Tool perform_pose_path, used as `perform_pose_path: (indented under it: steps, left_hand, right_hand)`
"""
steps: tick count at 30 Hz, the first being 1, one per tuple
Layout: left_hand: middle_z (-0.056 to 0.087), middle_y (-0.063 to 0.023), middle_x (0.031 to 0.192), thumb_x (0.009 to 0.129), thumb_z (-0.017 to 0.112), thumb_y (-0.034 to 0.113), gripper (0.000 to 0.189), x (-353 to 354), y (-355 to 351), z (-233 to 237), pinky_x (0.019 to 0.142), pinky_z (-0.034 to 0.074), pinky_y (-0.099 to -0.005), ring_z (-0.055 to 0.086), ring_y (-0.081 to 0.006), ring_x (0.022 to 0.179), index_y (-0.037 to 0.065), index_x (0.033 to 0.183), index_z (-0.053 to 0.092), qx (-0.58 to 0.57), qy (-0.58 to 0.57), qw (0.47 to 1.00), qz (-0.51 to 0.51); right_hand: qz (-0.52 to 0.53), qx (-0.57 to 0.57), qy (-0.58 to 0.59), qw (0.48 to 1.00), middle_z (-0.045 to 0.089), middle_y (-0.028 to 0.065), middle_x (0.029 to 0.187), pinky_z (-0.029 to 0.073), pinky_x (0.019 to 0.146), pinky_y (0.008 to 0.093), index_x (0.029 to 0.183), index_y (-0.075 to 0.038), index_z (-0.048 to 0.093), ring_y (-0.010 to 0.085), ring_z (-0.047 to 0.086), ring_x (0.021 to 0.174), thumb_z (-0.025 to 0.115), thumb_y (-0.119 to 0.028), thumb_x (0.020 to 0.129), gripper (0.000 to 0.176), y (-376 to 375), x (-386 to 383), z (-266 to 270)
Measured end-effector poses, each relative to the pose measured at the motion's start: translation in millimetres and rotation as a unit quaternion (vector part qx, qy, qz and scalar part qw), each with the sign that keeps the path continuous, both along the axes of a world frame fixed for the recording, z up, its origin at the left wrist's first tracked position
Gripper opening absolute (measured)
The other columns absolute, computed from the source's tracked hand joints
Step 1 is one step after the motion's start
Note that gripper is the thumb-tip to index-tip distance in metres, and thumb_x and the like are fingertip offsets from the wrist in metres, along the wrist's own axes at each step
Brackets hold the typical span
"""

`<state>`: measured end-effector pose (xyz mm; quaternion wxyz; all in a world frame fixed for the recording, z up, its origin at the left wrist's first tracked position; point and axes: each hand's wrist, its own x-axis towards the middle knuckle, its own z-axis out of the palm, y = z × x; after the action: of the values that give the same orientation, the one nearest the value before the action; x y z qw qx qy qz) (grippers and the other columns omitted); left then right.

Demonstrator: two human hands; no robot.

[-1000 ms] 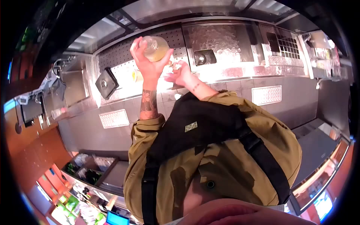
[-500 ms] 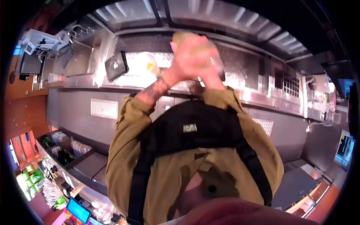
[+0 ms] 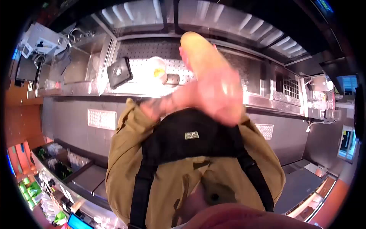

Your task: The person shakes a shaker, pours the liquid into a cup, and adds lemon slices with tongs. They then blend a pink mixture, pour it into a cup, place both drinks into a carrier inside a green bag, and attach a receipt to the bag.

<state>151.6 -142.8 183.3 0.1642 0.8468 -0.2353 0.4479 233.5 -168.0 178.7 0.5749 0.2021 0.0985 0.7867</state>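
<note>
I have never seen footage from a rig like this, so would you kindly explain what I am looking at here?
There is no machine here, just one small camera on a person's head. It looks forward and down through a very wide lens, which is why the picture is round and bent.

At the bottom is the person's own chest, in an olive jacket with a black bag strapped across it.

The pink smear is both hands raised close to the lens and blurred. The left hand, at the end of the tattooed forearm, holds up a yellowish cup. The right hand merges into the blur, so its grip is unclear.

Beyond them runs a steel counter with a black square lid, a white cup and a sink.
</note>
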Motion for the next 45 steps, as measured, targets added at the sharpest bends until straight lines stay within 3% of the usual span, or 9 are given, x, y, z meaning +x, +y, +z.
perform_pose_path:
  steps: [8,11,17,29,36,39,40,43,45]
  left_hand:
    - [0.062,-0.0072,0.108,0.084,0.068,0.027,0.047,-27.4,-14.6,27.6,0.082,0.052,-0.0305,0.061,-0.0218,0.097,0.007,0.124,0.054,0.066,-0.012,0.997,-0.034]
    - [0.061,-0.0072,0.11,0.084,0.068,0.027,0.048,-24.5,27.6,33.8,0.084,0.051,-0.0314,0.061,-0.0224,0.099,0.007,0.125,0.053,0.059,0.005,0.998,0.028]
    - [0.06,-0.0074,0.114,0.083,0.067,0.026,0.049,-48.6,5.8,56.6,0.087,0.051,-0.0332,0.059,-0.0238,0.104,0.007,0.126,0.052,0.091,-0.016,0.995,0.026]
    - [0.058,-0.0076,0.122,0.083,0.066,0.023,0.052,-13.1,48.0,75.9,0.092,0.05,-0.0368,0.056,-0.0265,0.114,0.006,0.129,0.05,0.123,-0.028,0.985,0.114]
    - [0.056,-0.01,0.123,0.092,0.058,0.025,0.042,-19.4,3.2,77.2,0.095,0.047,-0.035,0.057,-0.0239,0.111,0.002,0.127,0.051,-0.128,-0.015,0.991,0.032]
    - [0.057,-0.0076,0.122,0.093,0.057,0.024,0.038,8.8,-31.9,88.6,0.093,0.048,-0.0353,0.059,-0.0218,0.106,0.007,0.126,0.053,-0.46,-0.306,0.817,-0.163]
    - [0.058,-0.0069,0.118,0.09,0.06,0.021,0.035,-12.2,0.6,80.2,0.089,0.05,-0.0377,0.06,-0.0218,0.103,0.011,0.123,0.056,-0.236,-0.17,0.956,-0.039]
    - [0.058,-0.0145,0.113,0.072,0.076,0.017,0.032,-26.4,3.8,117.1,0.083,0.05,-0.0419,0.059,-0.0318,0.101,0.007,0.1,0.065,0.092,0.003,0.995,0.034]
    - [0.061,-0.0119,0.105,0.077,0.069,0.018,0.025,-42.7,-15.2,107.2,0.081,0.053,-0.0392,0.061,-0.0268,0.092,0.01,0.1,0.064,0.061,-0.045,0.996,0.036]
  right_hand:
    - [-0.18,0.043,-0.3,0.936,0.049,0.0174,0.131,0.05,0.092,0.0369,0.142,-0.002,0.035,0.0274,0.056,0.109,0.053,-0.059,0.088,0.08,-24.7,-24.9,19.3]
    - [-0.093,-0.112,-0.055,0.988,0.048,0.0165,0.133,0.044,0.099,0.0357,0.138,-0.005,0.039,0.0211,0.05,0.116,0.053,-0.043,0.094,0.059,-20.8,-18.2,34.8]
    - [-0.17,-0.065,-0.278,0.943,0.061,0.0149,0.108,0.051,0.088,0.0355,0.121,0.0,0.054,0.0217,0.06,0.099,0.038,-0.053,0.097,0.06,-25.5,-34.0,59.1]
    - [-0.075,-0.075,-0.163,0.981,0.053,0.0262,0.124,0.05,0.084,0.0455,0.133,0.003,0.044,0.0363,0.058,0.102,0.042,-0.059,0.091,0.075,-20.5,-30.3,44.1]
    - [-0.148,-0.047,-0.209,0.966,0.052,0.0259,0.128,0.05,0.085,0.0449,0.136,0.003,0.042,0.036,0.057,0.105,0.041,-0.059,0.091,0.076,-27.2,-31.8,10.7]
    - [-0.145,-0.019,-0.222,0.964,0.052,0.0253,0.128,0.05,0.086,0.0445,0.136,0.002,0.042,0.0354,0.056,0.106,0.041,-0.059,0.091,0.075,-5.4,-16.8,18.5]
    - [-0.143,-0.017,-0.217,0.966,0.052,0.0252,0.128,0.05,0.086,0.0444,0.136,0.002,0.042,0.0352,0.056,0.106,0.041,-0.059,0.092,0.075,-4.1,-14.0,17.3]
    - [-0.138,-0.007,-0.216,0.967,0.051,0.0246,0.128,0.049,0.087,0.044,0.136,0.002,0.041,0.0346,0.056,0.107,0.04,-0.058,0.092,0.074,1.4,-8.5,20.0]
    - [-0.135,0.002,-0.23,0.964,0.051,0.0243,0.129,0.049,0.087,0.0437,0.136,0.002,0.041,0.0342,0.056,0.107,0.04,-0.058,0.092,0.074,3.7,-7.7,24.2]
